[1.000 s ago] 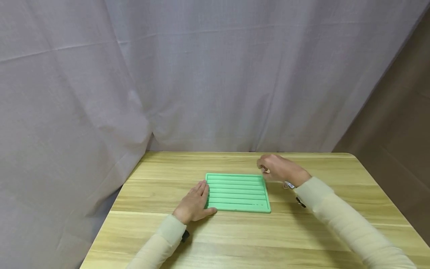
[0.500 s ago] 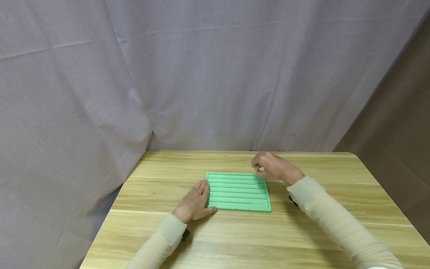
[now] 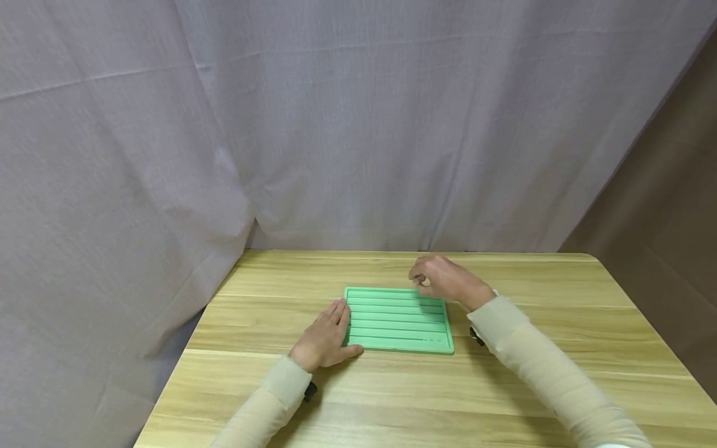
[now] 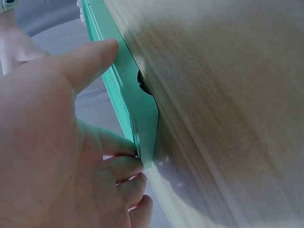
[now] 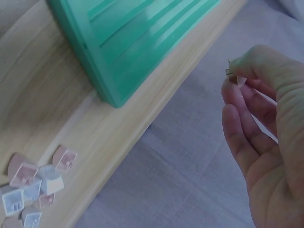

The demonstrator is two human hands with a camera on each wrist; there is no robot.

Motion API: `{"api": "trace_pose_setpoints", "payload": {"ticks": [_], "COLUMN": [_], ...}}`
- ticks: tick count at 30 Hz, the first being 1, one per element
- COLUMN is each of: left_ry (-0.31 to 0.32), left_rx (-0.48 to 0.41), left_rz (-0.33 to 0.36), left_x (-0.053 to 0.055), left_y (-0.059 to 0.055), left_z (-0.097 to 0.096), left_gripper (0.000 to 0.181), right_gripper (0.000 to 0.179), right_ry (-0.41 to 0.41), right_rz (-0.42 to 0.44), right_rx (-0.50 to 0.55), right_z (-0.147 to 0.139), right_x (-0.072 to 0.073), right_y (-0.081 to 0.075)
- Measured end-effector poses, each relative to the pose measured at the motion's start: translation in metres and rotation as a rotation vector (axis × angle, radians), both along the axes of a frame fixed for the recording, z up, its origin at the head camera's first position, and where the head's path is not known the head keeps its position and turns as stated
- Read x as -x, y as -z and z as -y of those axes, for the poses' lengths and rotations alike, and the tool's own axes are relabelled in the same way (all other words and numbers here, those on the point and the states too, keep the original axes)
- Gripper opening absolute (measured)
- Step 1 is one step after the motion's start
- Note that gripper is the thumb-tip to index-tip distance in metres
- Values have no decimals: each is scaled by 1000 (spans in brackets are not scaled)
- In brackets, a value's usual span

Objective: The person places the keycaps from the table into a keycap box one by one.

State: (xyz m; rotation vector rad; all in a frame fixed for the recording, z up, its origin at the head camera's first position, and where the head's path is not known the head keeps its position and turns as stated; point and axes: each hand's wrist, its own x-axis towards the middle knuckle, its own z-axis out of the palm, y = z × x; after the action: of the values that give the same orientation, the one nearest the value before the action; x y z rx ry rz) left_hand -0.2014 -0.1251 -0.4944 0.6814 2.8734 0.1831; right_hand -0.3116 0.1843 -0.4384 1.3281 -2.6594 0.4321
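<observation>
A green ridged tray lies flat on the wooden table. My left hand rests at its near left corner, fingers straight along the left edge and thumb at the front edge. In the left wrist view the thumb and fingertips touch the side of the tray. Over the tray's far right part hovers my right hand. Between its thumb and index finger it pinches a small keycap, mostly hidden by the fingertips.
Several loose keycaps, pink and white with hollow undersides showing, lie on the table to the right of the tray. A grey curtain hangs behind the table's far edge.
My right hand has moved left, from the tray's far right corner to above its far edge, still pinching the keycap. The left hand and the tray stay almost where they were.
</observation>
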Motion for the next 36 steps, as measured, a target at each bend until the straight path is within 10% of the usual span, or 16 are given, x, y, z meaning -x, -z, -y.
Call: {"api": "trace_pose_setpoints", "payload": {"ticks": [36], "left_ry": [3], "left_rx": [23], "left_rz": [-15], "left_x": [-1], "left_y": [-1], "left_z": [-6], "left_gripper": [96], "right_gripper": [6], "right_ry": [88], "right_rz": [224], "right_rx": [56], "right_z": [68], "right_x": [12], "right_y": [29]}}
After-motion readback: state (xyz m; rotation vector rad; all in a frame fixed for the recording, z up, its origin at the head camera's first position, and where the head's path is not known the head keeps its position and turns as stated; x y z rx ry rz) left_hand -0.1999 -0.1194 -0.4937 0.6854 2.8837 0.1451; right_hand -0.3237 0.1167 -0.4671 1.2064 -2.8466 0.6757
